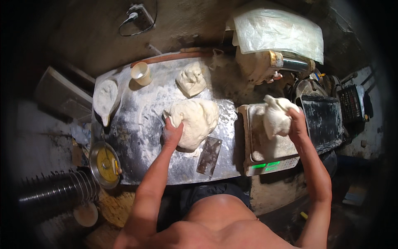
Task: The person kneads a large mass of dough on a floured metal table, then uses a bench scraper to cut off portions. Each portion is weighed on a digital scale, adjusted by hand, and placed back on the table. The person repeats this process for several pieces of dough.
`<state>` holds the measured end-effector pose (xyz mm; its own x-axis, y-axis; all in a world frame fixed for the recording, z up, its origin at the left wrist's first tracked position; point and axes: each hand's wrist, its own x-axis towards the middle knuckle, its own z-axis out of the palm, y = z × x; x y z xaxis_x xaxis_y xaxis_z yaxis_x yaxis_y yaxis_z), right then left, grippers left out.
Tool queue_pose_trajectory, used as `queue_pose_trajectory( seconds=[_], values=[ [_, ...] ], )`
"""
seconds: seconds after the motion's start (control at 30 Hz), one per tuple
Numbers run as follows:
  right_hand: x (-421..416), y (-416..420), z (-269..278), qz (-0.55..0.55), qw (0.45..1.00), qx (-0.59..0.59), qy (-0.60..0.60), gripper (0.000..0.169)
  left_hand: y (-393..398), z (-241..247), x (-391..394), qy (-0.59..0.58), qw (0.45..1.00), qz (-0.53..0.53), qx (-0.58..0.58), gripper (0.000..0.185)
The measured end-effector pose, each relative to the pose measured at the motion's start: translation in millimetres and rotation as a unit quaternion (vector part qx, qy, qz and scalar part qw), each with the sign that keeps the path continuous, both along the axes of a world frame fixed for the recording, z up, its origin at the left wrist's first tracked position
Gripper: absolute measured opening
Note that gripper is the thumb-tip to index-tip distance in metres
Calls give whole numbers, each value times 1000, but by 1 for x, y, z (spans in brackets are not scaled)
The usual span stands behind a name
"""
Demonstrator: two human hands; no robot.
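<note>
A large mass of white dough [197, 123] lies on the floured metal table [136, 149]. My left hand [173, 132] grips its left edge, thumb on top and fingers partly hidden. On the right, my right hand [298, 124] holds a smaller piece of dough [277, 116] over the pan of a digital scale [258, 144]; whether the dough touches the pan I cannot tell. The scale's green display is lit. Another lump of dough [192, 79] sits behind the large mass. A flat metal dough scraper [209, 156] lies in front of it, near the table's front edge.
At the left stand a scoop of flour [106, 98], a plastic cup [141, 74] and a metal bowl of yellow liquid [105, 163] holding a brush. A roller machine [264, 65] under plastic sheeting is at the back right. Dark baking trays [321, 121] stand beside the scale.
</note>
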<state>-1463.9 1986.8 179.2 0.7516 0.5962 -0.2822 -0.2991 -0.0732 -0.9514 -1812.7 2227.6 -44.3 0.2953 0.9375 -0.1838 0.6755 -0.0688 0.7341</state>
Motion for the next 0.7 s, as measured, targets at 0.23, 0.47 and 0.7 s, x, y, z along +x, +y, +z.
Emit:
queue_pose_trajectory(
  seconds=[0.23,0.47,0.7],
  values=[
    [-16,151,-31,153,827,-201,-503,40,24,78,-32,64,987,-96,115,126],
    [-163,96,-140,271,777,-180,-539,81,74,46,13,112,949,-295,3,108],
    [-263,-8,-192,272,756,-353,-479,114,-62,58,-16,145,935,-250,203,112]
  ],
)
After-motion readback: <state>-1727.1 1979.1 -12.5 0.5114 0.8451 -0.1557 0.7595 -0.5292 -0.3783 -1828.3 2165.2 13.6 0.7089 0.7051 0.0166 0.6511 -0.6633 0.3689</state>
